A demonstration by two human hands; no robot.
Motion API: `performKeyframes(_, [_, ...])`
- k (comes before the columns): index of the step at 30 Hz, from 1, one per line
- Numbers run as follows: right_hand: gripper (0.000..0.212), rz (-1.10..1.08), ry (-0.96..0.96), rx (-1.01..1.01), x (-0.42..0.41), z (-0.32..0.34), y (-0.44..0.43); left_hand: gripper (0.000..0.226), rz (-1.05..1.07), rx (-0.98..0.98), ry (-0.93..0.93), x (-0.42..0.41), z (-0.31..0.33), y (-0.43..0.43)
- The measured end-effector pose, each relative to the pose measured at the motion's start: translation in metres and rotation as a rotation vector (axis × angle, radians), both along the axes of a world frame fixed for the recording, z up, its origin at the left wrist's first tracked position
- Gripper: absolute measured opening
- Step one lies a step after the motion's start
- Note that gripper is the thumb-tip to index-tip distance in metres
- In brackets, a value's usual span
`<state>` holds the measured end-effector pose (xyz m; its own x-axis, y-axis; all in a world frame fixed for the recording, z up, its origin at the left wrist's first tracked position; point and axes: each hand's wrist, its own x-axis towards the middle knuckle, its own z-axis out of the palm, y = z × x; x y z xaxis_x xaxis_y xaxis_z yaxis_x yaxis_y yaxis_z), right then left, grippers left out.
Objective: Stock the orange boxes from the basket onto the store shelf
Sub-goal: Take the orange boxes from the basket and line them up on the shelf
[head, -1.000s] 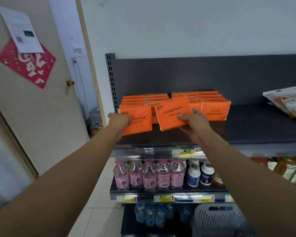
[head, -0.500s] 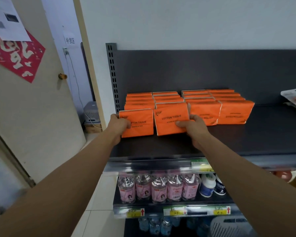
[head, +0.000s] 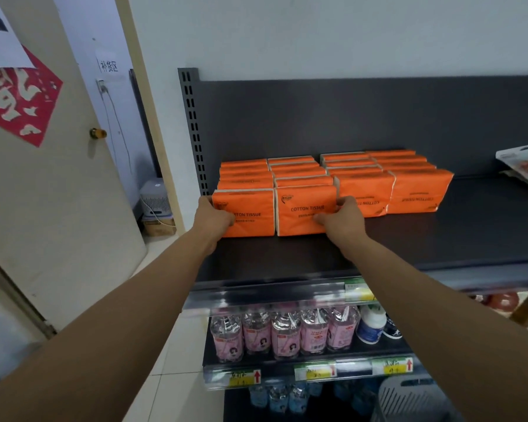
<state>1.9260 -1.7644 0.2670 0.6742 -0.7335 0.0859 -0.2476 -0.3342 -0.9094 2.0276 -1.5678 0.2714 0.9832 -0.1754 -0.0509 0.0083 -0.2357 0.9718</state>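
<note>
Two orange boxes marked COTTON TISSUE stand upright side by side on the dark top shelf (head: 287,257), in front of several rows of the same orange boxes (head: 363,178). My left hand (head: 212,216) grips the left orange box (head: 250,213) at its left edge. My right hand (head: 340,216) holds the right orange box (head: 302,208) at its right edge. Both boxes rest on the shelf and touch the row behind. A grey basket (head: 409,400) shows at the bottom right, partly hidden by my right arm.
Pink-labelled bottles (head: 284,333) and white jars (head: 371,325) fill the shelf below. Packaged goods (head: 525,166) lie at the top shelf's far right. A beige door (head: 49,193) with a red poster stands open to the left.
Both hands have carried the two orange boxes forward and down; the boxes now stand on the shelf against the front row, where before they were held tilted in the air.
</note>
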Motion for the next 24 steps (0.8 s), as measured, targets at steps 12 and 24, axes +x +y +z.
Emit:
performKeyframes(12, [0.049, 0.013, -0.020, -0.104, -0.061, 0.008, -0.002, 0.068, 0.338, 0.109, -0.125, -0.052, 0.009, 0.000])
performKeyframes(24, [0.025, 0.101, -0.020, 0.028, -0.241, -0.049, -0.074, 0.024, -0.340, 0.230, -0.387, -0.280, -0.035, -0.139])
